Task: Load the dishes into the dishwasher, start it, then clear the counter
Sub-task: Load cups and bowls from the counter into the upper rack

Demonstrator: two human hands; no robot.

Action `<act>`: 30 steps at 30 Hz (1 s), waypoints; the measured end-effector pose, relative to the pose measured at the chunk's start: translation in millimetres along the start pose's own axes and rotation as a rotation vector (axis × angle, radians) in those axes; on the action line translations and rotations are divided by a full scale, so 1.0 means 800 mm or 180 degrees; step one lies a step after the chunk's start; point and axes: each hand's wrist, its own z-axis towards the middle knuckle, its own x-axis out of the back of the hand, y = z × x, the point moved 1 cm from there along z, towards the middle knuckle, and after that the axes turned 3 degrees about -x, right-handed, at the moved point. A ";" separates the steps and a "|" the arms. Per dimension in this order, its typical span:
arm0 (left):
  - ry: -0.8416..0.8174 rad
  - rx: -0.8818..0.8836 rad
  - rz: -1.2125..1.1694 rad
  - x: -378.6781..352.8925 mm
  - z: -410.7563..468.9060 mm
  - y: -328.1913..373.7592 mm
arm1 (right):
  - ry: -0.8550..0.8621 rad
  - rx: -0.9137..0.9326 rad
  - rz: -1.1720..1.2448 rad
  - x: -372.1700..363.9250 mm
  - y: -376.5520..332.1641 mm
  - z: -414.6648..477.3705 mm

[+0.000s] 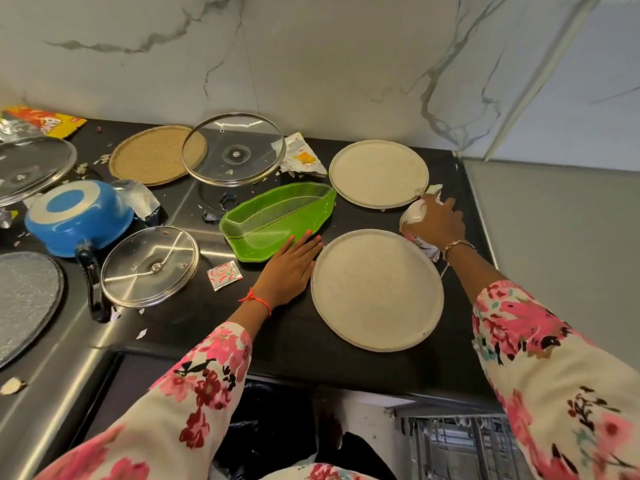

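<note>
Two round beige plates lie on the black counter: the near plate (377,289) in front of me and the far plate (379,173) by the wall. A green leaf-shaped tray (273,220) sits between them to the left. My left hand (289,271) lies flat with straight fingers against the tray's near edge, beside the near plate. My right hand (438,221) grips a crumpled silver-white wrapper (414,216) at the counter's right side, between the two plates.
A large glass lid (233,148) overlaps a cork mat (156,154). A blue pot (79,216) is upside down beside a smaller glass lid (150,265). Torn wrappers, a sachet (224,274) and scraps litter the counter (294,344). The dishwasher rack (460,445) shows below right.
</note>
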 end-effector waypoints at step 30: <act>0.0424 0.0572 -0.0777 -0.061 -0.367 0.235 | 0.0259 0.0979 0.0089 -0.038 0.090 -0.464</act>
